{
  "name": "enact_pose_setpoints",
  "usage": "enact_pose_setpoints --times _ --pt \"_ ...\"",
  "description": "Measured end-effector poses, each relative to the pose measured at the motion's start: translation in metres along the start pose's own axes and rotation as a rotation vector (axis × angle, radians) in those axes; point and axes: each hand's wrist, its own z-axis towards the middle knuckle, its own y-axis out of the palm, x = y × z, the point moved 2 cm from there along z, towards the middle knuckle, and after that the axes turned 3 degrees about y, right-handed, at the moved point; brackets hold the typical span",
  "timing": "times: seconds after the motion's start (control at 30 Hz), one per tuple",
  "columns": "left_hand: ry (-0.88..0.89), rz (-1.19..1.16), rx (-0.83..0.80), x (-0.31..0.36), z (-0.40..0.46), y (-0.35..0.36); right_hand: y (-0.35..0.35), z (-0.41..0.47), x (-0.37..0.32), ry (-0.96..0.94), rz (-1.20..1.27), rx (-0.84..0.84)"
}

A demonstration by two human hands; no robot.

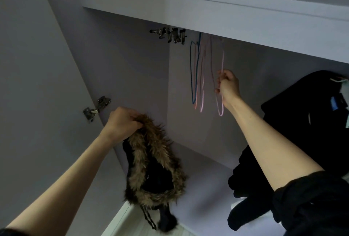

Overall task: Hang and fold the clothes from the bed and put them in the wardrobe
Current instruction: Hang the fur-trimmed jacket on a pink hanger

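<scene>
I look up into an open wardrobe (143, 77). My left hand (121, 122) grips a black garment with a brown fur-trimmed hood (154, 162), which hangs down from my fist in front of the left side. My right hand (227, 86) reaches inside and pinches a pink wire hanger (221, 107) that hangs under the top shelf. Beside it hang a blue hanger (194, 77) and other pink and orange hangers (201, 94).
Dark clothes (309, 118) hang at the right side of the wardrobe, reaching down to its floor. The open door (37, 84) stands at the left with metal hinges (96, 110). A white shelf edge (207, 7) runs across the top.
</scene>
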Motion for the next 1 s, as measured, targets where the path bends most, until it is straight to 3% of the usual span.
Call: enact_pose_setpoints --times 0.33,0.5,0.67,0.87,1.0 --pt "-0.061 -0.042 -0.065 -0.005 -0.007 0.014 -0.033 -0.042 0.039 -0.089 -0.145 0.166" --pt "-0.022 -0.051 -0.117 -0.005 -0.010 0.012 -0.046 -0.065 0.055 0.052 -0.074 0.264" --pt "-0.024 -0.068 -0.143 -0.013 -0.014 0.010 -0.054 -0.121 0.106 0.189 -0.273 0.207" --pt "-0.049 -0.084 -0.167 -0.031 -0.034 0.015 -0.066 -0.199 0.125 0.186 0.145 0.321" --pt "-0.034 -0.094 -0.208 -0.040 -0.044 0.009 -0.071 -0.228 0.142 0.330 0.349 0.282"
